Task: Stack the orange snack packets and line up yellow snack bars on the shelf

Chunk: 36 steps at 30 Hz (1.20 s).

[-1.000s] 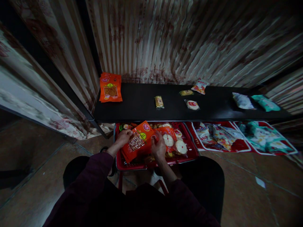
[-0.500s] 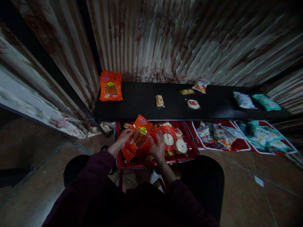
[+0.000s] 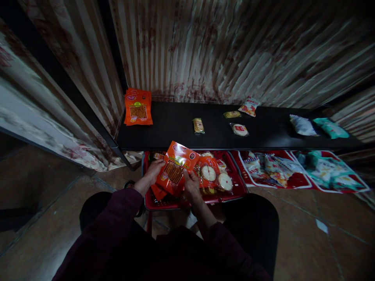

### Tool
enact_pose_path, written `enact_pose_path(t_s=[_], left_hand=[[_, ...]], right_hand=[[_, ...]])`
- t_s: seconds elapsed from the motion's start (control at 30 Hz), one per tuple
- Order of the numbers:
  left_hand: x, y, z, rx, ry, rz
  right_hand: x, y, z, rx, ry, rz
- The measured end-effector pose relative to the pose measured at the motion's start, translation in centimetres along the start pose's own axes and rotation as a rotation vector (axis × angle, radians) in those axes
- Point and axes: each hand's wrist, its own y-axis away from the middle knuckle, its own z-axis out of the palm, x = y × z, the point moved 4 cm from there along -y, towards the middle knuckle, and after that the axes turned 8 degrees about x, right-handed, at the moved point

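Shining, the packet (image 3: 175,168) is pinched by fingers of left hand (image 3: 154,171) and, newly, right hand (image 3: 193,189), above the basket (image 3: 238,182).

Along the shelf (image 3: 172,130), left to right: a stack of packets (image 3: 138,108) at the end, a biscuit pack (image 3: 198,126), then a second biscuit pack (image 3: 232,114) behind a cracker pack (image 3: 240,129), a bag (image 3: 249,107) right of that — and two more bags (image 3: 303,125) at the right. Nearer, the left hand (image 3: 154,171) and right hand (image 3: 192,187) flank a snack packet (image 3: 173,171) over a basket (image 3: 241,187).
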Motion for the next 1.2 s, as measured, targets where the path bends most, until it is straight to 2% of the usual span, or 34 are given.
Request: enact_pose_path(t_s=[0.1,0.27,0.4,0.53,0.67,0.8,0.9,1.07,1.2], left_hand=[[0.4,0.2,0.1,-0.013,0.033,-0.03],[0.8,0.5,0.7,-0.102,0.199,-0.135],[1.7,0.7,0.8,-0.084,0.255,-0.101],[2.7,0.9,1.1,-0.131,0.313,-0.107],[3.4,0.6,0.4,-0.035,0.347,-0.109],[3.9,-0.3,-0.6,0.085,0.437,-0.106],[4.2,-0.8,-0.9,0.089,0.497,-0.124],[4.3,-0.5,-0.8,0.076,0.472,-0.092],[4.2,0.3,-0.1,-0.037,0.396,-0.086]], right_hand=[[-0.2,-0.4,-0.1,0.003,0.016,-0.021],[-0.8,-1.2,0.1,-0.025,-0.007,0.001],[-1.4,-1.2,0.7,-0.032,-0.012,0.029],[-1.6,-1.0,1.5,-0.062,0.024,0.058],[-1.9,-0.7,1.9,-0.096,0.027,0.08],[-2.2,0.3,2.4,-0.238,0.036,0.152],[-2.2,1.2,2.5,-0.307,0.031,0.164],[-2.2,1.1,2.4,-0.215,-0.007,0.161],[-3.3,0.2,2.7,-0.139,-0.083,0.14]])
